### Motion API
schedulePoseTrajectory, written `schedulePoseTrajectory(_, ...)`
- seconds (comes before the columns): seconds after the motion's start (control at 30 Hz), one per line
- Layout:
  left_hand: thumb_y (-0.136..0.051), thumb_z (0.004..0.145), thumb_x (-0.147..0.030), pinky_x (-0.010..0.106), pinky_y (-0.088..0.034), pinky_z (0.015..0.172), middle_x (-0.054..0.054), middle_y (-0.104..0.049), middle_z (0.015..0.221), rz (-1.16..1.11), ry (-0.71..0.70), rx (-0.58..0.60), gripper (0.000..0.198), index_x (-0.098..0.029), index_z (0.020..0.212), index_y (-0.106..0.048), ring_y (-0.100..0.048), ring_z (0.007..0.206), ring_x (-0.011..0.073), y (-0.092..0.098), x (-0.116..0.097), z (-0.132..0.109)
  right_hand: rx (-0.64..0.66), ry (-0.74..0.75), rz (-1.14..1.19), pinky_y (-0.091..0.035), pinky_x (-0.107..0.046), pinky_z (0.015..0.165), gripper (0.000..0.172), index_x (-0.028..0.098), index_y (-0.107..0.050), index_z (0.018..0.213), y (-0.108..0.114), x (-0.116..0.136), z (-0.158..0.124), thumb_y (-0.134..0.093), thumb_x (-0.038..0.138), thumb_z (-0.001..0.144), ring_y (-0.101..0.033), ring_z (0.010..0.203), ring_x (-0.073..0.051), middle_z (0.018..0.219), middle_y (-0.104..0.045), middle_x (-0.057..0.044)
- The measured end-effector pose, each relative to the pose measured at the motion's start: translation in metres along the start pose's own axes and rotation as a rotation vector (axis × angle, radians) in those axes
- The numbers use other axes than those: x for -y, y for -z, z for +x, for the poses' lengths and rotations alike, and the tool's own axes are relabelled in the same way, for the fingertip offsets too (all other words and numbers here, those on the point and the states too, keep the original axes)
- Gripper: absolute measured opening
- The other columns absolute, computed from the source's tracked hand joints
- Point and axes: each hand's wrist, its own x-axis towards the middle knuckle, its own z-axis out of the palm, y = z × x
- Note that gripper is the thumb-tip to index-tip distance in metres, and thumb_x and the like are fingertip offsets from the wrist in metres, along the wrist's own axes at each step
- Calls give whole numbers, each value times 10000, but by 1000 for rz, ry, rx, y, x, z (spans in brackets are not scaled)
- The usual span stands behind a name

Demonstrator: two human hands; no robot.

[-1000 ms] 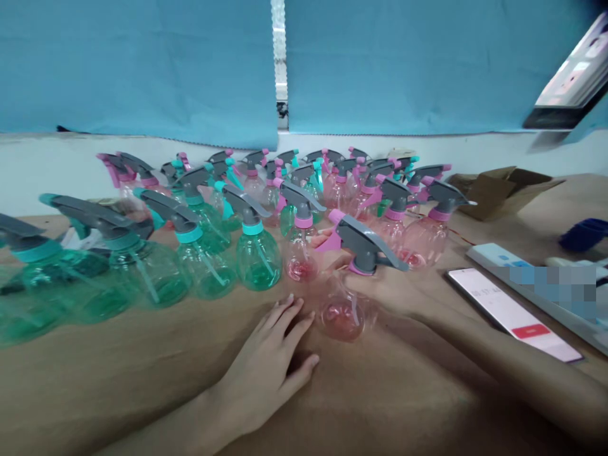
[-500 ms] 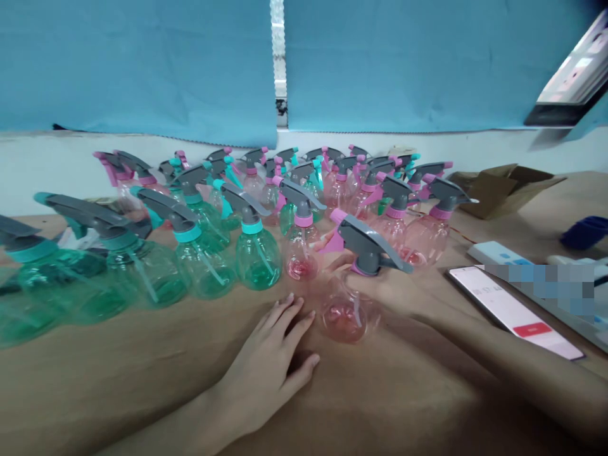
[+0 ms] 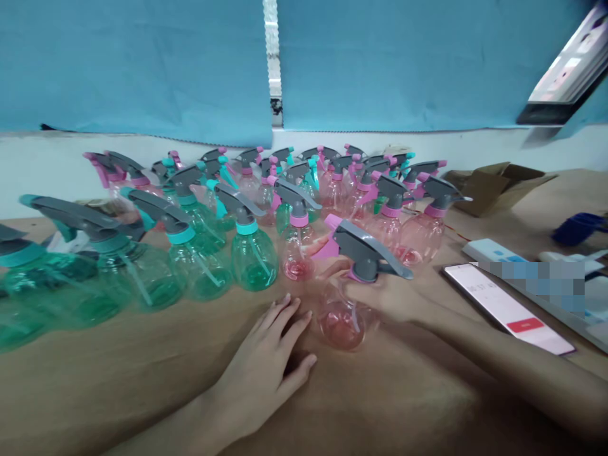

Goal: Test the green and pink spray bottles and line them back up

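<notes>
Across the far side hangs a blue cloth (image 3: 152, 69), in two panels with a gap between them, apparently put up as a screen for the wall. Below it a brown bench (image 3: 142, 386) carries everything. Its far half holds a crowd of trigger spray bottles: in front, green bottles (image 3: 254, 256) run in a line to the left, and pink bottles (image 3: 422, 234) stand to the right, upright on their bases, with mixed colours behind. Packing them far back likely leaves the near side for handling. A cardboard box (image 3: 498, 187) sits far right, probably out of reach's way.

The pink trigger spray bottle (image 3: 342, 326) is apart from the others, near centre, between the hands. The right hand (image 3: 380, 296) curls round its neck from the far side, fingers showing under the trigger, perhaps to steady the top-heavy head; its thumb is hidden. The left hand (image 3: 266, 354) lies palm down with fingers spread, just left of the base, holding nothing.

At right, a smartphone (image 3: 508, 307) lies face up, presumably so its timer is readable, and beyond it is a dark blue cup (image 3: 577, 228)
</notes>
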Motion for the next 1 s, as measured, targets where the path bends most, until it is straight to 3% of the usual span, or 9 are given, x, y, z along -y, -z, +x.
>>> schedulePoseTrajectory(0.4, -477, 920, -398, 487, -326, 1040, 117, -376, 1440, -3, 0, -12, 472, -166, 1330, -448, -301, 1332, 292, 0, -1, 0, -38, 39, -82, -534, -353, 676, 113, 239, -452, 599, -2, -8, -1, -521, 313, 649, -607, 693, -191, 662, -580, -6)
schedulePoseTrajectory(0.7, -475, 922, -399, 500, -330, 1036, 131, -373, 1440, -19, 8, 13, 479, -152, 1331, -449, -299, 1331, 305, 1, -1, 1, 27, -62, -31, -506, -411, 777, 44, 225, -489, 640, -2, -8, 0, -518, 256, 650, -612, 730, -204, 722, -623, -28)
schedulePoseTrajectory(1.0, -484, 919, -391, 502, -319, 1044, 129, -374, 1438, -31, 5, 1, 478, -150, 1330, -447, -296, 1332, 304, 1, -1, -1, -13, -112, -17, -520, -383, 732, 29, 221, -534, 642, -2, -8, -1, -550, 238, 624, -620, 745, -218, 715, -633, -42)
